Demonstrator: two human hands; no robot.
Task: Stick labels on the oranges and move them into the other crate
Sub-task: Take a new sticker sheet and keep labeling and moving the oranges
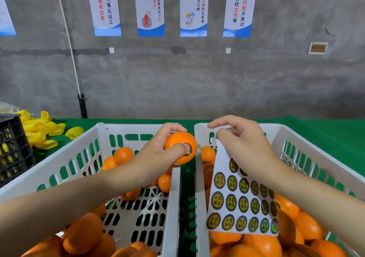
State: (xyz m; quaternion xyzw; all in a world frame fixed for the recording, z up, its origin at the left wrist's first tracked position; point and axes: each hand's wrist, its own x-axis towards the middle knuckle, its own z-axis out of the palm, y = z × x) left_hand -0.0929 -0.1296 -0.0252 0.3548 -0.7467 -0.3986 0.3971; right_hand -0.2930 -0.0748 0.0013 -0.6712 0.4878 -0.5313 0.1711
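White plastic made up the two slatted crates set side by side on the green-covered table (325,134). They were the left crate (128,127) and the right crate (276,127), with a narrow gap between them. Loose oranges lay in both: a scattered few in the left crate (123,155) and a dense heap in the right crate (308,227). Neither lot could be fully counted.

One orange (177,140) was gripped by the left hand (156,154) above the left crate's right rim, near its far corner. The fingers were curled over the fruit, and the thumb was pressed on a single round label (188,149).

One label sheet (223,165) hung over the right crate, its top edge pinched in the right hand (243,144). Three full rows of six yellow, dark-rimmed labels were counted. A partly hidden row lay above them. Their print was too blurred to be read.

Four whole posters (150,7) were seen on the concrete wall, headed "高效执行" and "责任至上" among others. Yellow foam nets (39,130) were piled at the table's far left edge beside one black crate (11,148).
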